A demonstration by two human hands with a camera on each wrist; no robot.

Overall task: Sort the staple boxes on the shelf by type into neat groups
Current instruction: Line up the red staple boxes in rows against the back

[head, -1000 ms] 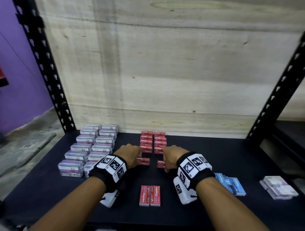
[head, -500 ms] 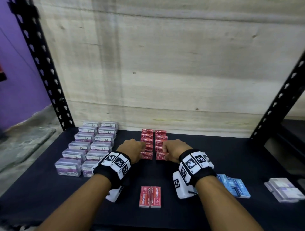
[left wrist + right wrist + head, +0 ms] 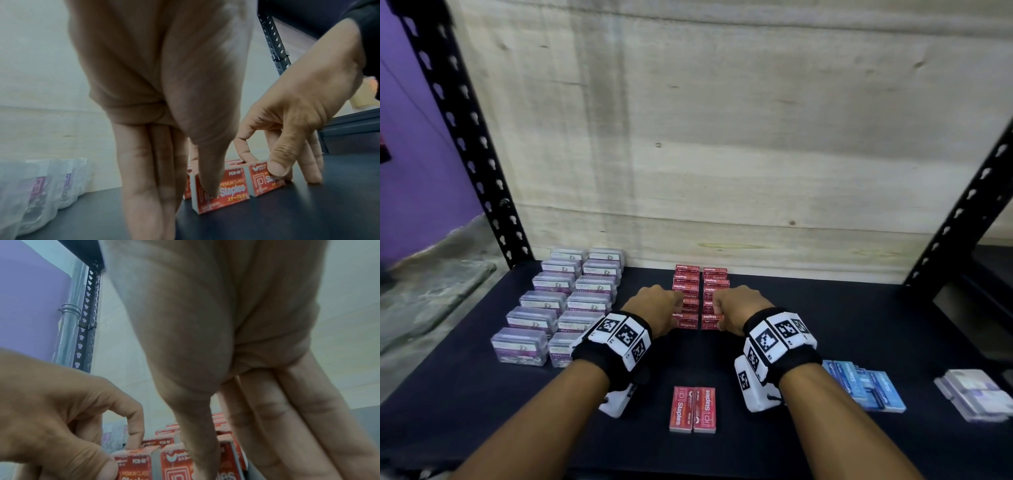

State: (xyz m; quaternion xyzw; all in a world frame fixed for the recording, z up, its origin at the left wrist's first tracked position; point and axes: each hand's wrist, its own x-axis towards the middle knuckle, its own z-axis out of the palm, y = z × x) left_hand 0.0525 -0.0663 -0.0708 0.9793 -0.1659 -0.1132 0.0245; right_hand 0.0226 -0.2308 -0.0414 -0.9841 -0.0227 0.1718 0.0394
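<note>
Both hands (image 3: 654, 308) forward, pinching red boxes (image 3: 686, 322)

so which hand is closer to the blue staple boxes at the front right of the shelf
The right hand. It pinches a red box at the front of the right red row, left of and behind the blue staple boxes. The left hand is on the left red row, farther away.

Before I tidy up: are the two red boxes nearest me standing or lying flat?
Lying flat: the two red boxes show their broad printed faces upward.
</note>
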